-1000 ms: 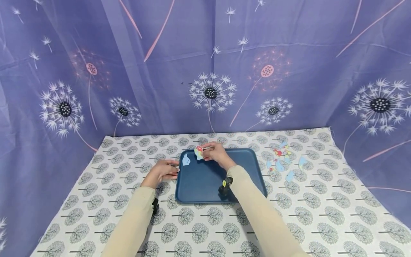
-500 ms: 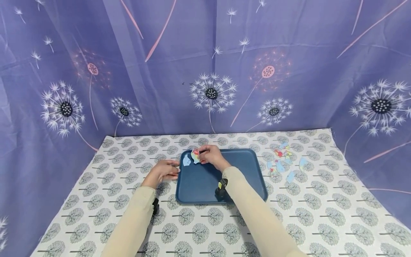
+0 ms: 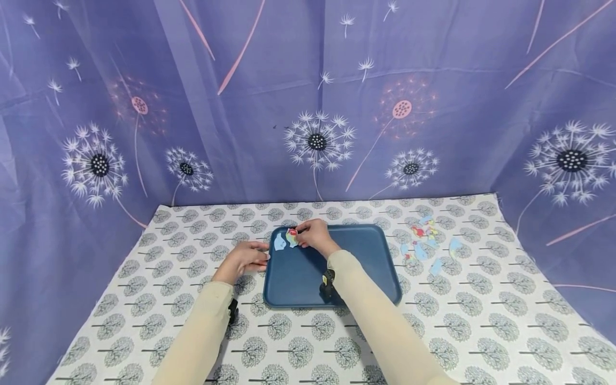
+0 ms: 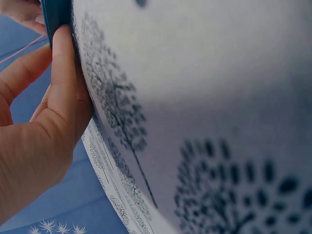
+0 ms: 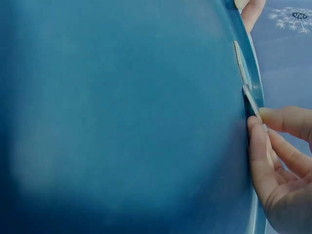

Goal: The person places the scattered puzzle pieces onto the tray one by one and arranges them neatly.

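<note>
My right hand [image 3: 316, 235] pinches a colourful puzzle piece [image 3: 291, 237], red, yellow and pale blue, between thumb and fingers. The piece is low over the upper left of a dark blue tray [image 3: 332, 267]. Beside it, a pale blue puzzle piece [image 3: 280, 241] lies in the tray's corner. In the right wrist view, the gripped piece [image 5: 252, 101] shows edge-on, its end at the end of the other piece [image 5: 240, 61]. My left hand [image 3: 246, 258] is at the tray's left edge; in the left wrist view its fairly straight fingertips [image 4: 62, 39] touch the rim.
Several loose pieces [image 3: 420, 251], mostly pale blue with some red and yellow, are scattered on the tree-print tablecloth [image 3: 298, 347] right of the tray. A purple dandelion-print curtain [image 3: 250, 117] stands behind and at the sides of the table.
The right hand has carried the colourful piece leftward and down, closer to the pale blue piece in the tray. The left hand has stayed at the tray's edge.
</note>
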Demonstrator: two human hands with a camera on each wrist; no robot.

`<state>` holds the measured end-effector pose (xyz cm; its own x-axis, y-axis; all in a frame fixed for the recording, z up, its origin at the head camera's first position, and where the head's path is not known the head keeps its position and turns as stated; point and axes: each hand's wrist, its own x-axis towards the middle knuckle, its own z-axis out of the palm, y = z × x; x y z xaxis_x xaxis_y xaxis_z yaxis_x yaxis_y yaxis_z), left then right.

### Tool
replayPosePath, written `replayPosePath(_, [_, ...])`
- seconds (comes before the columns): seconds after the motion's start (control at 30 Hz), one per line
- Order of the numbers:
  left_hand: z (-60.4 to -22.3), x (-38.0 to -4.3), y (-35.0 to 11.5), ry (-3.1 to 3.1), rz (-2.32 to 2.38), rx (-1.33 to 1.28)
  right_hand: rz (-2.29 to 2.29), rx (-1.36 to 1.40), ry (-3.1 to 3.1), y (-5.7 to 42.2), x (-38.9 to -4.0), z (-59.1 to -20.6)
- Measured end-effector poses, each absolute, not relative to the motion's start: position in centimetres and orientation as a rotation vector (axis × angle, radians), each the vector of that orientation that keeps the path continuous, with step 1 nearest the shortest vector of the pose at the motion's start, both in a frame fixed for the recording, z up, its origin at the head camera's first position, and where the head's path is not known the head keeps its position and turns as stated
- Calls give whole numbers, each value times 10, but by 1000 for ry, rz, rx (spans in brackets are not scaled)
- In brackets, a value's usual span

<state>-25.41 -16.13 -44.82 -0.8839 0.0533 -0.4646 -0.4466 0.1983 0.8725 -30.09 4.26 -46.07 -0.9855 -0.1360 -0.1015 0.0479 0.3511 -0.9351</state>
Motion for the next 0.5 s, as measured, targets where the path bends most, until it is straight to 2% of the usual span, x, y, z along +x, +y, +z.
replayPosePath(0.5, [-447, -254, -161, 2074, 1729, -372, -1612, -55, 2547, 42, -299, -459])
